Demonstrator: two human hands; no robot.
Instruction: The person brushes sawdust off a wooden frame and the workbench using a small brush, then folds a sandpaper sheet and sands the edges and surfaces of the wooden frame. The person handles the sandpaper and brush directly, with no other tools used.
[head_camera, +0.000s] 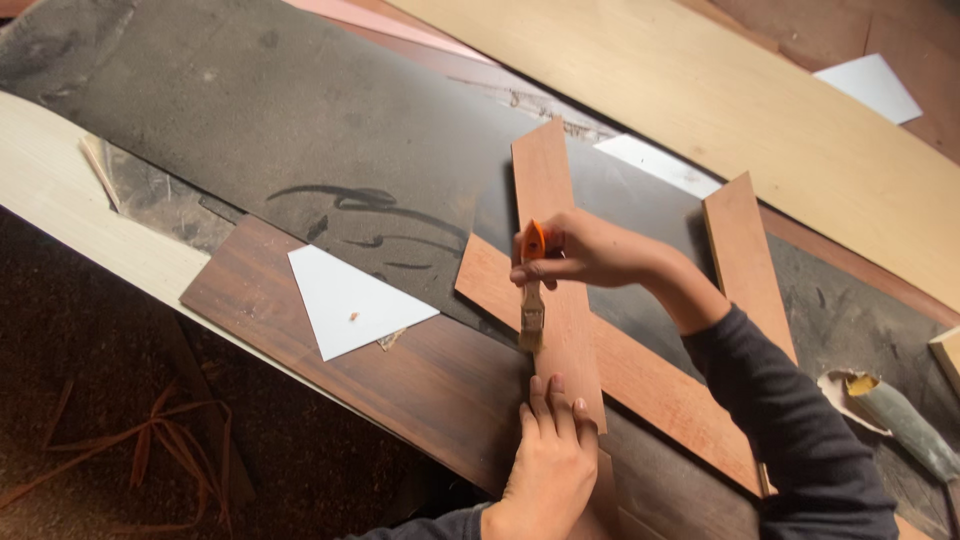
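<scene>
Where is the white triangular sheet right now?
The white triangular sheet lies left of centre in the head view, on the dark brown wood-grain board, left of the orange-handled brush.

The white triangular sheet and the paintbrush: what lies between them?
In the head view, only bare dark wood-grain board lies between the white triangular sheet and the paintbrush, apart from a small scrap at the sheet's lower corner.

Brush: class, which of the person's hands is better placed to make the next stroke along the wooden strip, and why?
The right hand. It already holds the brush in its grip, bristles down on the strip. The left hand is pressing the strip's near end flat, probably steadying it.
</scene>
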